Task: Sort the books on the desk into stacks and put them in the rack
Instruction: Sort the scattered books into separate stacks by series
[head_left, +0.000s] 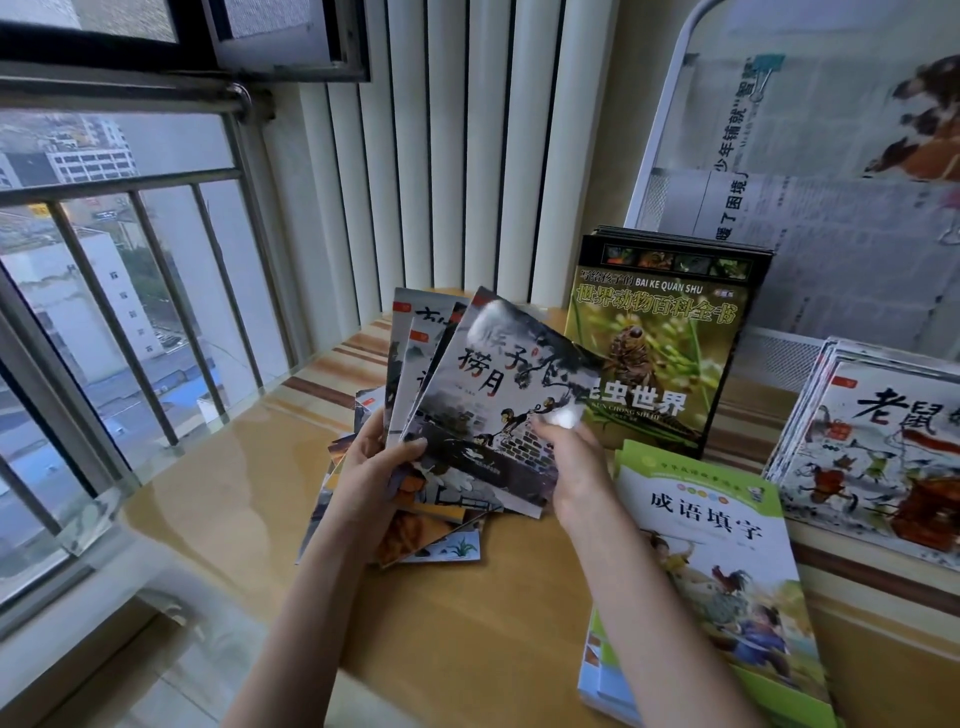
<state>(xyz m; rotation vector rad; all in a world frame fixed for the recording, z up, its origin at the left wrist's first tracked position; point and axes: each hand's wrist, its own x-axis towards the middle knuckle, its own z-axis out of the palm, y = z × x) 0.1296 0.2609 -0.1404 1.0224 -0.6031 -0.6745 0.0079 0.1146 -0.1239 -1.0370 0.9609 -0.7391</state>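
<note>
My left hand (374, 465) grips a fanned bunch of thin picture books (498, 395) by their lower left corner, tilted up above the desk. My right hand (569, 462) pinches the lower right edge of the front book, the one with the ink-wash monkeys cover. Under them lies a loose pile of more thin books (431, 535). A green book stack (711, 566) lies flat at the right. A stack of white picture books (883, 457) leans at the far right. Green insect encyclopedias (670, 332) stand upright against the white wire rack (670, 119).
The wooden desk (260, 467) sits under a barred window (130, 260) on the left, with white vertical panels behind. Newspapers clipped in the rack fill the upper right. The desk's near edge drops to a pale floor at lower left.
</note>
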